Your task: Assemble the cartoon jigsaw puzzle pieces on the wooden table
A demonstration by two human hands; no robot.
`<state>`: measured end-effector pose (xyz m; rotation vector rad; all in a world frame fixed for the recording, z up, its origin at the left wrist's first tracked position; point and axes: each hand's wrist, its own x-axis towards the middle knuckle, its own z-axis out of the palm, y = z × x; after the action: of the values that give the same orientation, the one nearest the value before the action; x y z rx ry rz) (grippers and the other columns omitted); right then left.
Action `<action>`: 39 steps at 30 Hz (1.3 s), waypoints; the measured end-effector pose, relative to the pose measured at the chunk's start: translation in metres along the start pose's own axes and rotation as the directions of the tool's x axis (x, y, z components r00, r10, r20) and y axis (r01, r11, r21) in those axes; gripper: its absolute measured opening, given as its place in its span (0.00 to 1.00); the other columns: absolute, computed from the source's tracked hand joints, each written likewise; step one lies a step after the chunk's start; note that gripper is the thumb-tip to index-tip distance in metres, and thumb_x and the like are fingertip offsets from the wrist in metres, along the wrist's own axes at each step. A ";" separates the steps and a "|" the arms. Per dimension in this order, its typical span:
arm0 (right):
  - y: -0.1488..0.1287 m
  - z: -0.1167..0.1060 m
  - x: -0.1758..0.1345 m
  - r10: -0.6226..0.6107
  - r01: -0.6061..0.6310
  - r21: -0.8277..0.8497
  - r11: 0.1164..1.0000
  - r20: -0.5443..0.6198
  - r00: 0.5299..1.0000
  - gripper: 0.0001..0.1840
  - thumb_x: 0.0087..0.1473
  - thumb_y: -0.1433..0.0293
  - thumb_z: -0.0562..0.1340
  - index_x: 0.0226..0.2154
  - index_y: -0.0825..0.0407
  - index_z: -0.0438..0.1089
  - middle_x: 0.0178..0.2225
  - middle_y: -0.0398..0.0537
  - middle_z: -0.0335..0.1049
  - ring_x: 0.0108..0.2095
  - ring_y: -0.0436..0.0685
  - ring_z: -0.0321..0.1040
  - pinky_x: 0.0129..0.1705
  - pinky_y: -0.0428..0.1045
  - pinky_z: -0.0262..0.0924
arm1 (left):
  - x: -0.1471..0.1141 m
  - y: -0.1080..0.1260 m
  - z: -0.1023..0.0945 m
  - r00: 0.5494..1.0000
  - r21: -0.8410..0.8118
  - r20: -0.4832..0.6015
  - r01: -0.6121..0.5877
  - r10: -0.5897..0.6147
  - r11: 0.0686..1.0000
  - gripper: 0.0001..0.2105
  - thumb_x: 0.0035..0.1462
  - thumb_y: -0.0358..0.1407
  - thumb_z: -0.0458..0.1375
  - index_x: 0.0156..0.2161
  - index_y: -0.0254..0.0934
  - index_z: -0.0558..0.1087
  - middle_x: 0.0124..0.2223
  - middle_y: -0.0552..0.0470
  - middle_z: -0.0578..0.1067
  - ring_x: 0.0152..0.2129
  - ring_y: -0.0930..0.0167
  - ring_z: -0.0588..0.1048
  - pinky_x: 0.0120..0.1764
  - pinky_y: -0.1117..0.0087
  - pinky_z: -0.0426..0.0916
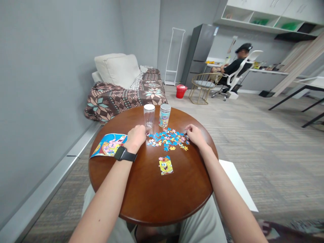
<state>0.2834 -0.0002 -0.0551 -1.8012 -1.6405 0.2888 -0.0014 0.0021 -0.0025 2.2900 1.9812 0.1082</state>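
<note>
A loose pile of small jigsaw pieces (pixel 168 136), mostly blue with some yellow and pink, lies on the round brown table (pixel 162 199). My left hand (pixel 136 136) rests closed at the pile's left edge, fingers curled down and mostly hidden. At the right edge, my right hand (pixel 194 135) has its fingers bent together; whatever is in them is too small to tell. Nearer to me sits a joined puzzle section (pixel 165 167) showing a yellow cartoon face. A picture sheet (pixel 106 145) with cartoon figures lies partly behind my left wrist.
Behind the pile stand a clear jar with a white lid (pixel 149 118) and a printed jar with a silver lid (pixel 165 116). Beyond the table are a covered sofa (pixel 149 87), a red bin (pixel 181 91), a gold-framed chair (pixel 204 84) and a seated person (pixel 235 67).
</note>
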 end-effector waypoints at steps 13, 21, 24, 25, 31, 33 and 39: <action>0.001 0.000 0.001 -0.011 0.012 0.019 1.000 -0.035 0.999 0.12 0.47 0.77 0.50 0.31 0.53 0.67 0.32 0.48 0.72 0.33 0.53 0.67 0.37 0.46 0.58 | -0.001 0.004 -0.002 1.000 0.008 0.016 -0.004 0.004 1.000 0.15 0.55 0.29 0.47 0.41 0.35 0.75 0.44 0.39 0.76 0.41 0.59 0.76 0.42 0.62 0.70; 0.000 -0.005 0.000 0.003 -0.003 0.093 0.996 0.006 1.000 0.16 0.39 0.81 0.51 0.30 0.53 0.68 0.28 0.45 0.75 0.30 0.51 0.70 0.35 0.45 0.61 | -0.002 0.003 -0.003 1.000 0.028 0.015 0.011 -0.011 1.000 0.14 0.54 0.30 0.48 0.40 0.34 0.76 0.45 0.38 0.76 0.42 0.59 0.76 0.41 0.63 0.71; -0.002 -0.010 -0.001 -0.032 0.031 0.059 0.998 0.024 0.999 0.14 0.40 0.80 0.52 0.28 0.53 0.70 0.29 0.46 0.76 0.30 0.52 0.71 0.35 0.45 0.61 | -0.003 0.004 -0.005 0.999 0.023 0.014 0.029 -0.029 0.999 0.14 0.53 0.31 0.50 0.39 0.33 0.76 0.45 0.38 0.76 0.41 0.57 0.76 0.40 0.62 0.71; -0.003 -0.012 -0.002 -0.051 0.050 0.038 0.998 0.030 0.998 0.14 0.40 0.80 0.53 0.27 0.53 0.71 0.29 0.46 0.76 0.30 0.52 0.70 0.35 0.45 0.61 | -0.003 0.004 -0.005 0.999 0.020 0.018 0.034 -0.034 0.999 0.13 0.53 0.32 0.51 0.39 0.33 0.76 0.45 0.38 0.76 0.41 0.57 0.76 0.40 0.62 0.71; 0.001 -0.019 -0.003 -0.063 0.066 -0.030 0.997 0.095 0.993 0.13 0.44 0.77 0.56 0.28 0.55 0.75 0.29 0.48 0.76 0.29 0.52 0.69 0.35 0.45 0.62 | -0.002 0.004 -0.008 0.999 0.020 0.026 0.043 -0.044 0.999 0.12 0.53 0.34 0.52 0.39 0.34 0.76 0.45 0.37 0.76 0.41 0.58 0.76 0.40 0.63 0.71; 0.004 -0.020 -0.003 -0.083 0.084 -0.006 0.996 0.148 0.986 0.12 0.46 0.76 0.56 0.29 0.55 0.75 0.29 0.48 0.76 0.30 0.52 0.69 0.35 0.45 0.62 | -0.003 0.004 -0.009 0.999 0.017 0.027 0.045 -0.046 0.999 0.12 0.54 0.38 0.53 0.39 0.35 0.76 0.44 0.38 0.77 0.41 0.58 0.76 0.40 0.63 0.71; 0.002 -0.015 -0.003 -0.305 0.295 0.083 0.952 0.166 0.938 0.16 0.48 0.78 0.55 0.37 0.53 0.76 0.39 0.49 0.72 0.40 0.53 0.68 0.45 0.48 0.62 | -0.006 0.007 -0.013 0.998 0.003 0.045 0.051 -0.051 0.999 0.19 0.50 0.49 0.57 0.38 0.35 0.76 0.43 0.38 0.77 0.40 0.57 0.76 0.39 0.64 0.70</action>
<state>0.2929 -0.0078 -0.0459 -1.4893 -1.9824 0.3608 0.0031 -0.0042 0.0110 2.2213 2.0167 0.0495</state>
